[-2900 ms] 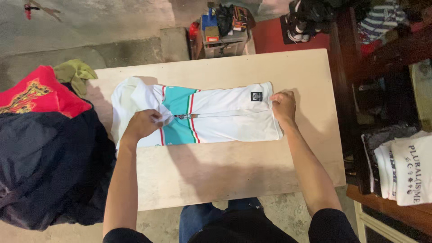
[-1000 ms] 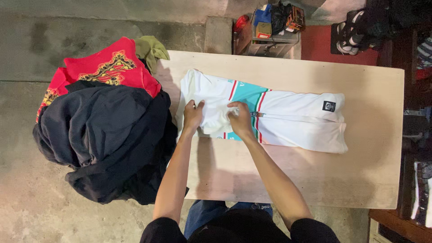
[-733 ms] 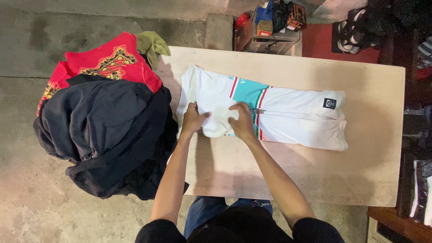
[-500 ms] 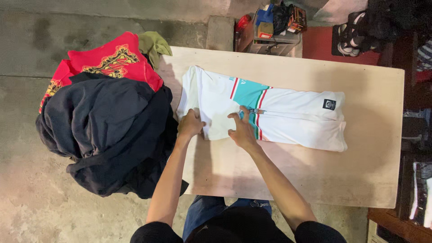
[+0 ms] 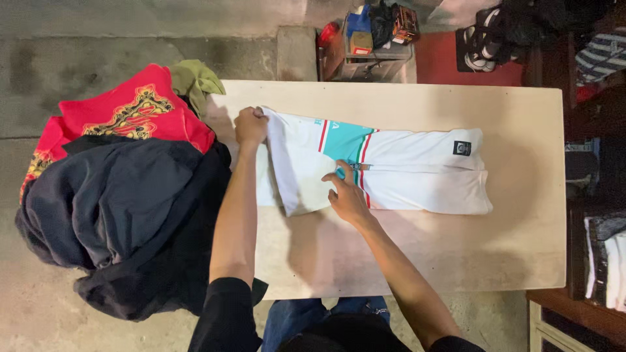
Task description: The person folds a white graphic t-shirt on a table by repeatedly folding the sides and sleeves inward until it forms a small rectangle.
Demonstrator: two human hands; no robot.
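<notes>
The white garment point(image 5: 391, 173), with a teal panel and red-and-green stripes, lay folded lengthwise across the far half of the surface point(image 5: 417, 254), its left end near the surface's far left corner. The left hand point(image 5: 250, 126) had its grip closed on the garment's far left corner, pinching the fabric. The right hand point(image 5: 345, 193) rested flat with fingers spread, pressing the cloth down near the middle of the garment's near edge, beside the stripes; its grip was wide and held nothing. Against the surface's left edge leaned a pile of dark clothes point(image 5: 124, 215), with a red patterned cloth point(image 5: 124, 114) and an olive cloth point(image 5: 194, 79) on top. A cluttered crate point(image 5: 372, 32) stood on the floor beyond the far edge.

A clean fold here probably depended on the flat hand pinning the crease line firmly while the pinched corner travelled taut and level, so that the edges met squarely and no wrinkle was trapped beneath.
</notes>
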